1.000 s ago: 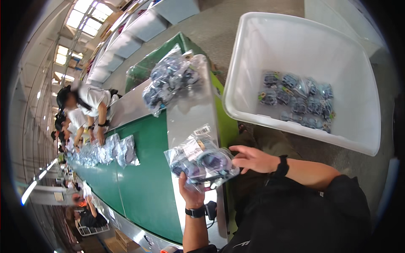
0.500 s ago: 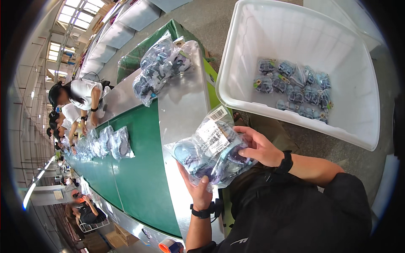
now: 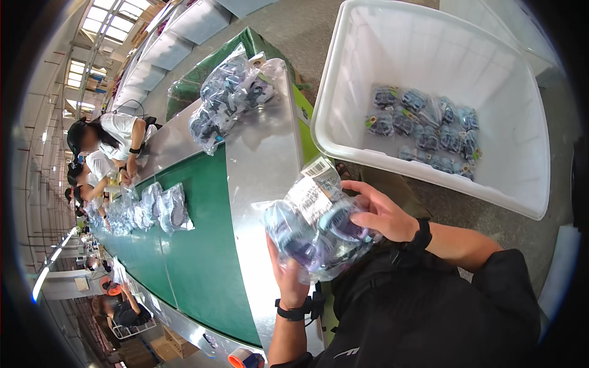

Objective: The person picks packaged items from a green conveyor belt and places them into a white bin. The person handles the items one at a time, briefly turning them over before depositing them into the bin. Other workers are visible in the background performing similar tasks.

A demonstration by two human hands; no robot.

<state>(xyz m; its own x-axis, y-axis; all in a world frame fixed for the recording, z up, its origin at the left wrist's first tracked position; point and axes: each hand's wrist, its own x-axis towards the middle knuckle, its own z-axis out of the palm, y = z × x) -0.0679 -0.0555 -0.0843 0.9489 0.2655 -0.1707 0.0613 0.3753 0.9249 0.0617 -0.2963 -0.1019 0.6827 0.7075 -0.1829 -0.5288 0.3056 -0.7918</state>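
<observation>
Overhead, both hands (image 3: 331, 245) grip white-labelled clear packets (image 3: 316, 227).

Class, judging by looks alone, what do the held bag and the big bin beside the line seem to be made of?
Bag: thin clear plastic film, likely; glossy and crinkled, contents showing through.
Bin: white moulded plastic, probably; smooth, slightly translucent walls with a rolled rim.

Bright daylight pours from the roof skylights (image 3: 80, 37), glaring off the steel table edge (image 3: 270, 141) and the clear plastic bags (image 3: 316, 227), while fisheye bending, dark rim and probably slight blur soften the far workers (image 3: 104, 147).
</observation>
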